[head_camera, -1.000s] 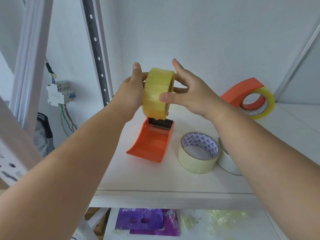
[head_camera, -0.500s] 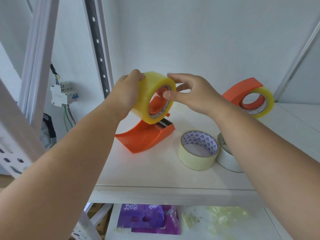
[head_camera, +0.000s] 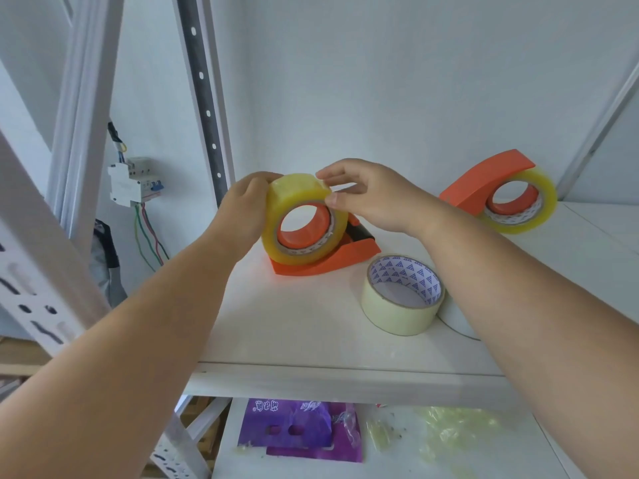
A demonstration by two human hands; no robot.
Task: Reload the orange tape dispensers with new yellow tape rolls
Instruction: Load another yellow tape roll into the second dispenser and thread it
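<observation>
A yellow tape roll (head_camera: 297,197) sits on the hub of an orange tape dispenser (head_camera: 349,259) that rests on the white shelf (head_camera: 294,326). My left hand (head_camera: 245,210) grips the roll's left side from behind. My right hand (head_camera: 366,195) pinches the roll's top right edge with thumb and fingertips. A second orange dispenser (head_camera: 484,181), loaded with a yellow roll (head_camera: 539,202), stands at the back right.
A pale cream tape roll (head_camera: 397,316) lies flat in front of the dispenser, with a white roll (head_camera: 456,319) partly hidden behind my right forearm. A perforated upright (head_camera: 202,98) stands at the back left. The lower shelf holds purple packaging (head_camera: 301,430) and plastic scraps.
The roll and dispenser came down from mid-air onto the shelf and turned sideways, the roll now seated on the hub. My right hand shifted to the roll's top edge.
</observation>
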